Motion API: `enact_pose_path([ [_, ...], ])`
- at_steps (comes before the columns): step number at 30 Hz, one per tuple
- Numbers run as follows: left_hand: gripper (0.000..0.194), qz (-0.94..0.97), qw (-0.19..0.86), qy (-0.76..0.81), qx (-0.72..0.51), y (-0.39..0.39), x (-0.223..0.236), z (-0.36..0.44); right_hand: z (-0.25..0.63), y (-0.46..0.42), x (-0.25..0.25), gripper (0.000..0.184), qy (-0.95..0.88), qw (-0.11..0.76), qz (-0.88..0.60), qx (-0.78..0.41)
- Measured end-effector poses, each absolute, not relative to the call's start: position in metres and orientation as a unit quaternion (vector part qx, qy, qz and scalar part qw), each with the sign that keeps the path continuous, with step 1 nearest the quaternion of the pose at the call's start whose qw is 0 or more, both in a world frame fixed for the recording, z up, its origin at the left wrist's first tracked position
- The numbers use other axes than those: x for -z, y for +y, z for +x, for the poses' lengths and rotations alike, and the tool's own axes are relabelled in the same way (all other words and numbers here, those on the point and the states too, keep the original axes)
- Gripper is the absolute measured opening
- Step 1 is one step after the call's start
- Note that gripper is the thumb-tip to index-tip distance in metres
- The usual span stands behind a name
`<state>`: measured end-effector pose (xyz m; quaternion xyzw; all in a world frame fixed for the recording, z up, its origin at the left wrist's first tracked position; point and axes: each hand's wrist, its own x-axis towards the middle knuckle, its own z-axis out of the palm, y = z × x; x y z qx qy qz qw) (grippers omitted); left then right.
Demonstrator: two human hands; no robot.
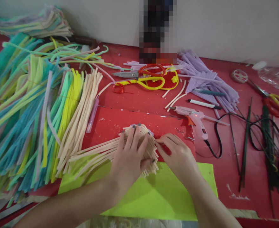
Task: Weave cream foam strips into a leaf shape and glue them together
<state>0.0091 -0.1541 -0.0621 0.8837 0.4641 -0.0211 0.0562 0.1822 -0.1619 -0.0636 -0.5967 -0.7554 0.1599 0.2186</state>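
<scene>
Cream pipe cleaners (pixel 99 154), woven together at one end, lie across a lime-green sheet (pixel 163 199) and a red board (pixel 115 118). Their loose ends fan out to the left. My left hand (pixel 130 155) rests flat on the woven part with fingers spread, covering much of it. At the right edge of the weave, my right hand (pixel 178 155) has thumb and forefinger pinched together on a cream pipe cleaner end; the fingertips partly hide it. A little lilac shows behind the far edge of the weave.
Bundles of coloured pipe cleaners (pixel 32 126) fill the left side. A pink glue gun (pixel 196 118) with a black cord lies to the right. Beyond are scissors (pixel 151 76), lilac pipe cleaners (pixel 201 79) and a white marker (pixel 203 104). Dark green stems (pixel 268 148) lie far right.
</scene>
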Motion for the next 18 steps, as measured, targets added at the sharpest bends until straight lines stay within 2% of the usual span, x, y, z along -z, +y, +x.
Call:
enact_pose_path([
  [18,0.064,0.883,0.055,0.465,0.023,-0.1545,0.0611,0.0094,0.1815,-0.1625,0.0644,0.012,-0.755,0.216,-0.597,-0.166],
])
